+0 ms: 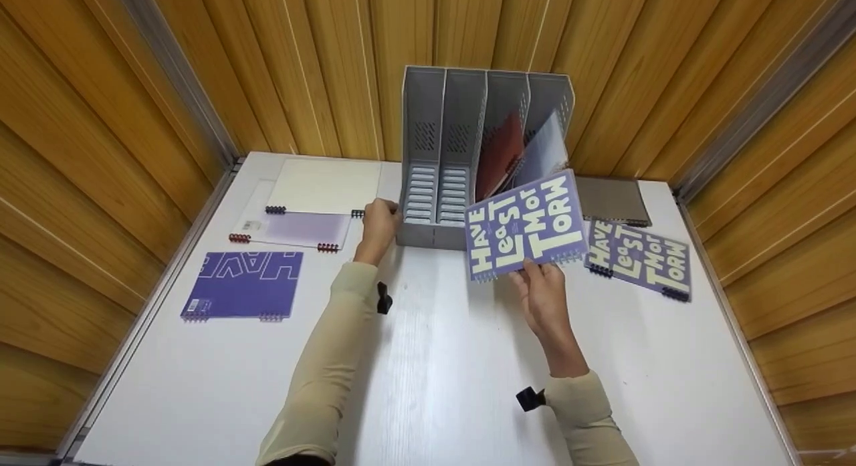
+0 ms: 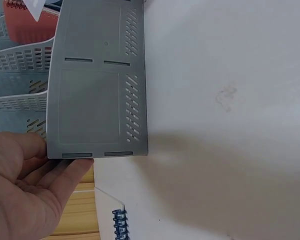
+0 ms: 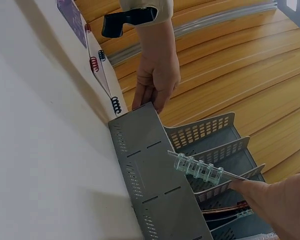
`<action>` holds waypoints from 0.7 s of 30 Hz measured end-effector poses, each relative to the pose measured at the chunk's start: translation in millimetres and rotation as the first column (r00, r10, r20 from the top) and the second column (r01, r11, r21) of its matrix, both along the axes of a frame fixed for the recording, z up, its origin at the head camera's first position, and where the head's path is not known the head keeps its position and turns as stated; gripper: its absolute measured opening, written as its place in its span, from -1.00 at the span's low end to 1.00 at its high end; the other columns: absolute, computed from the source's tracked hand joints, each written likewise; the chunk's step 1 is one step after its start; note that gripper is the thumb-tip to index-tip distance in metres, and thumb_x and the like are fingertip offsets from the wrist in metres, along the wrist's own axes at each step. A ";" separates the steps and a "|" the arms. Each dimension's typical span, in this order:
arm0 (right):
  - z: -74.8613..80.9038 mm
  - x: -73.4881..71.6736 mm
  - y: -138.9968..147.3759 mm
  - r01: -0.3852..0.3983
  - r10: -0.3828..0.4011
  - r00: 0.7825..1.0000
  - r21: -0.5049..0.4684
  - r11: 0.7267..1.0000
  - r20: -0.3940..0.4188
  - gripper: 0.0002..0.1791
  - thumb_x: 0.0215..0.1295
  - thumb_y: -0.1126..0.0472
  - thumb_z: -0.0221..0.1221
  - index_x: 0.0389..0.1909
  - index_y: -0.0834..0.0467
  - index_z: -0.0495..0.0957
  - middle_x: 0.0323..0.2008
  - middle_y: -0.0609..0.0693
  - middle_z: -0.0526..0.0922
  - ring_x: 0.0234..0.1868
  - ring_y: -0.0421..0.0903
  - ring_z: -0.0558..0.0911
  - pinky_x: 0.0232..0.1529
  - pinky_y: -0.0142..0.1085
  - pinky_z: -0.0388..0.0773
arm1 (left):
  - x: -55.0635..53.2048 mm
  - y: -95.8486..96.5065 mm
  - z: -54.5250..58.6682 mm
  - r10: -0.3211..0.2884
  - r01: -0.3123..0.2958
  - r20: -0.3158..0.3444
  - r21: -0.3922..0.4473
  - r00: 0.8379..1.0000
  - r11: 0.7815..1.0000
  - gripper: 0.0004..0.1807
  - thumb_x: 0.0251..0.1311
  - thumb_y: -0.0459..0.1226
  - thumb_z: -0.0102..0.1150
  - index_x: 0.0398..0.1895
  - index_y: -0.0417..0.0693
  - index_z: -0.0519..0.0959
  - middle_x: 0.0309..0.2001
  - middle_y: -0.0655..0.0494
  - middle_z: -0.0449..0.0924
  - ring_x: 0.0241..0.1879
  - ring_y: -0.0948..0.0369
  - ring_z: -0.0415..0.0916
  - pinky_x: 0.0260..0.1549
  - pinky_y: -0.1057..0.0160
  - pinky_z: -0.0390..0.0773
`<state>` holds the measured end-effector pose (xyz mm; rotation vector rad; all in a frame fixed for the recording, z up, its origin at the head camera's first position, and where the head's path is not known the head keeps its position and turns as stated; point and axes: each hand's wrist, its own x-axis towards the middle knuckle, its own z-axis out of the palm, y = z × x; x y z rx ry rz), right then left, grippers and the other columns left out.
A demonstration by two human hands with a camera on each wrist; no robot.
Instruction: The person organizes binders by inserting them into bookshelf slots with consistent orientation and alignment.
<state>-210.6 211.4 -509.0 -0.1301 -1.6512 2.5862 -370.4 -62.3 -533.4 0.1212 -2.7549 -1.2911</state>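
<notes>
A grey file rack [image 1: 433, 236] with upright compartments stands at the back of the white table. My left hand [image 1: 379, 226] grips its front left corner, the thumb and fingers at the side wall's edge [image 2: 70, 155]. In my right hand [image 1: 545, 295] is a purple spiral notebook [image 1: 525, 225] with large pale letters, pinched by its lower, coil-bound edge. It is tilted in front of the rack's right compartments; in the right wrist view its clear coils [image 3: 197, 167] show above the right hand [image 3: 285, 202]. A red notebook [image 1: 501, 152] and a pale blue one [image 1: 545, 148] lean in those compartments.
Left of the rack lie a cream notebook [image 1: 328, 185], a translucent lilac one [image 1: 301, 230] and a purple one [image 1: 244, 285]. On the right, a brown notebook [image 1: 612, 198] lies behind another lettered purple notebook [image 1: 642, 259]. Wooden walls [image 1: 321, 65] enclose the table.
</notes>
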 end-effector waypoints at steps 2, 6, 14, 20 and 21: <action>2.3 -6.7 -3.3 0.001 -0.001 1.000 0.010 1.000 -0.007 -0.46 0.63 0.37 -0.27 0.56 0.27 0.04 0.46 0.22 0.27 0.45 0.10 0.37 0.29 -0.28 0.47 | 0.0 -0.4 0.2 -0.001 0.001 -0.001 0.001 1.000 1.000 -0.76 0.31 -0.46 0.12 -0.08 -0.37 0.72 -0.13 -0.17 0.75 -0.25 0.10 0.62 -0.21 0.13 0.65; 8.0 -21.2 -9.8 -0.004 0.005 1.000 0.041 0.999 -0.015 -0.47 0.64 0.35 -0.26 0.56 0.27 0.03 0.47 0.22 0.26 0.46 0.10 0.36 0.30 -0.29 0.45 | 0.0 -1.2 0.1 -0.004 0.004 -0.003 -0.001 1.000 1.000 -0.77 0.31 -0.46 0.12 -0.10 -0.36 0.73 -0.15 -0.17 0.75 -0.28 0.10 0.59 -0.23 0.13 0.63; 18.0 -51.9 -22.6 -0.004 0.005 1.000 0.116 0.993 -0.008 -0.48 0.64 0.32 -0.23 0.53 0.36 0.06 0.47 0.26 0.27 0.48 0.09 0.34 0.28 -0.36 0.45 | 0.6 -1.3 -0.7 -0.009 0.009 0.008 0.025 1.000 1.000 -0.75 0.34 -0.43 0.11 -0.05 -0.36 0.71 -0.12 -0.15 0.75 -0.24 0.12 0.60 -0.19 0.13 0.64; 17.6 -71.0 -34.8 -0.023 0.027 0.999 0.150 0.988 -0.023 -0.50 0.65 0.32 -0.26 0.52 0.35 0.09 0.47 0.24 0.27 0.48 0.08 0.32 0.35 -0.29 0.40 | 1.4 -1.3 -0.2 -0.016 0.016 -0.004 0.019 1.000 1.000 -0.76 0.34 -0.45 0.12 -0.05 -0.38 0.71 -0.15 -0.16 0.75 -0.28 0.10 0.61 -0.24 0.14 0.63; 17.4 -74.3 -37.4 -0.020 0.024 0.999 0.161 0.987 -0.022 -0.50 0.65 0.32 -0.26 0.51 0.34 0.10 0.47 0.23 0.28 0.48 0.07 0.32 0.37 -0.26 0.38 | 1.4 -1.4 -0.1 -0.017 0.017 -0.008 0.015 1.000 1.000 -0.75 0.33 -0.45 0.11 -0.05 -0.38 0.71 -0.15 -0.17 0.75 -0.28 0.10 0.61 -0.25 0.14 0.63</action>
